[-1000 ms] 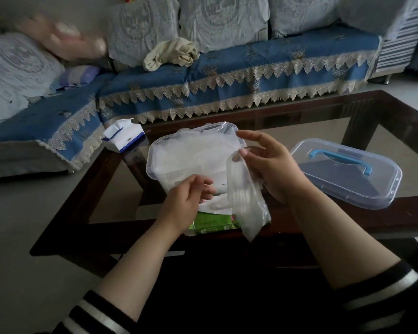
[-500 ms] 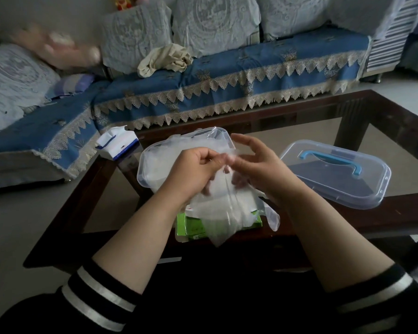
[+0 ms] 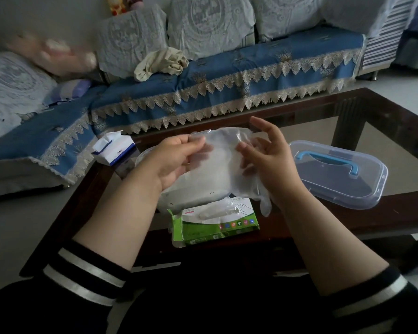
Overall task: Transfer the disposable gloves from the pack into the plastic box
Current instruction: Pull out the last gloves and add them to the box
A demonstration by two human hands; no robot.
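A thin clear disposable glove [image 3: 223, 150] is stretched between my two hands above the plastic box. My left hand [image 3: 176, 160] pinches its left edge. My right hand [image 3: 265, 157] pinches its right edge with thumb and a finger, while the other fingers spread upward. The glove's fingers hang down by my right wrist. The clear plastic box [image 3: 191, 192] stands under my hands on the glass table, mostly hidden, with pale gloves inside. The green and white glove pack [image 3: 215, 224] lies at the table's near edge, a glove poking from its slot.
The box's clear lid [image 3: 335, 174] with a blue handle lies to the right on the dark-framed glass table [image 3: 384, 131]. A white and blue tissue pack [image 3: 113, 148] sits at the left rear. A blue covered sofa [image 3: 227, 75] stands behind the table.
My hands have moved apart and upward, spreading the glove wide above the box. One second ago the right hand alone held the glove hanging down while the left was at the pack.
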